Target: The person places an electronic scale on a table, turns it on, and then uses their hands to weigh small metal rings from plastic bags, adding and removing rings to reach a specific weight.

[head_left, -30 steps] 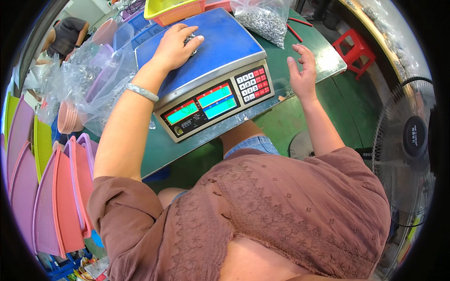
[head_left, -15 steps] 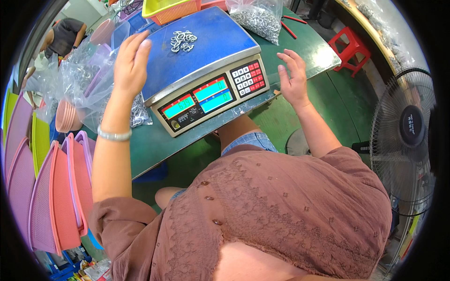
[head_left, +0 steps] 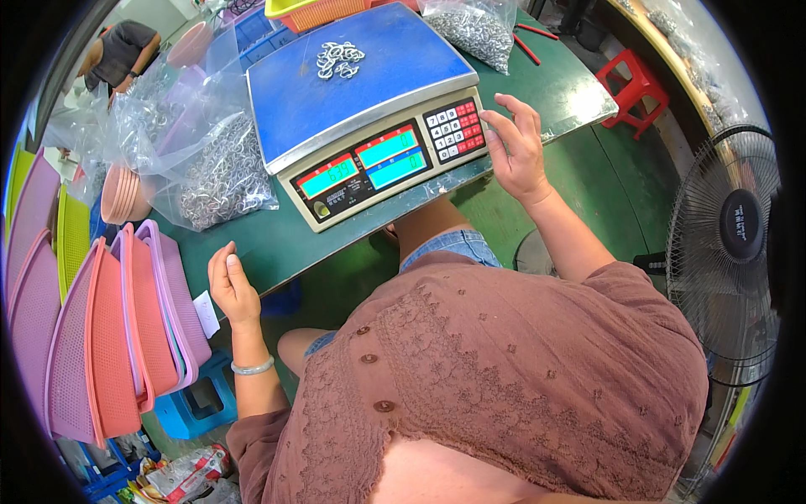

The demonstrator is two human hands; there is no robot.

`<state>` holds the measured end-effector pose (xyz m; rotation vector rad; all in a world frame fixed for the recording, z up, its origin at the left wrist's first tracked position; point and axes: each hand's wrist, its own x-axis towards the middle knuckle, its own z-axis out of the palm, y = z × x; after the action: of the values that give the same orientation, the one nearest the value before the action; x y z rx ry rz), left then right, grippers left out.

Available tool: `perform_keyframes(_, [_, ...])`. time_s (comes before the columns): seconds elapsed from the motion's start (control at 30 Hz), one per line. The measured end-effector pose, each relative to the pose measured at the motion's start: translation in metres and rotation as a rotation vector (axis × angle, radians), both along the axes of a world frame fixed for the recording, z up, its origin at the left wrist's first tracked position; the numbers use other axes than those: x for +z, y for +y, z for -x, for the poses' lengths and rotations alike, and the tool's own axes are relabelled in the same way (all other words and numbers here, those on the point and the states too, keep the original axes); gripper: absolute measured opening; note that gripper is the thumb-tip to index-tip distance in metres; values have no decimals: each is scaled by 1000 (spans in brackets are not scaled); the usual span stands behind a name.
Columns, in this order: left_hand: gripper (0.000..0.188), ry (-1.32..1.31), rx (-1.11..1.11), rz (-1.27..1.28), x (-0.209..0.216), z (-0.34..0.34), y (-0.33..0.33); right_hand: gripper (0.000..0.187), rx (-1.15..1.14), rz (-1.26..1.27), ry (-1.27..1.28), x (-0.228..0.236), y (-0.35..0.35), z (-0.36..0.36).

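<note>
A counting scale (head_left: 395, 165) with a lit front panel and keypad stands on the green table. On its blue platform (head_left: 294, 105) lies a small heap of shiny metal hooks (head_left: 339, 60). My right hand (head_left: 514, 151) hovers just right of the keypad, fingers apart and slightly bent, holding nothing I can see. Lower left, my left hand (head_left: 235, 287) is by the table's near edge, its fingers loosely extended with nothing visible in them. Between that hand and the scale, a clear plastic bag (head_left: 225, 172) full of similar metal pieces rests on the table.
Nested purple and pink plastic baskets (head_left: 113, 323) stand at left, above a blue stool (head_left: 197, 403). Another bag of metal pieces (head_left: 474, 29) and red-handled pliers (head_left: 527, 49) lie behind the scale. A red stool (head_left: 634, 92) and a fan (head_left: 739, 218) are at right. Another person (head_left: 122, 55) is far left.
My left hand has dropped from beside the scale's platform to the table's near left edge. My right hand has come slightly down and left, its fingers more bent. The view has shifted a little.
</note>
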<state>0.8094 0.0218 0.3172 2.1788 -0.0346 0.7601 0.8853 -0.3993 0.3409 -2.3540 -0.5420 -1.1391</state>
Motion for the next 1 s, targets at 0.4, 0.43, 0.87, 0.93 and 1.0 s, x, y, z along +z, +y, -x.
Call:
perform_keyframes(0.4, [21, 20, 164, 82, -22, 1, -1, 18, 61, 69, 80, 4, 16, 14])
perform_keyframes(0.43, [21, 21, 175, 79, -22, 1, -1, 18, 60, 67, 79, 4, 15, 14])
perform_keyframes(0.87, [20, 5, 213, -15, -23, 2, -2, 20, 76, 249, 114, 1, 28, 20])
perform_keyframes(0.93, [20, 1, 212, -24, -24, 2, -2, 22, 67, 286, 120, 1, 31, 19])
perform_keyframes(1.0, [20, -4, 210, -28, -24, 1, -3, 24, 42, 336, 139, -1, 32, 18])
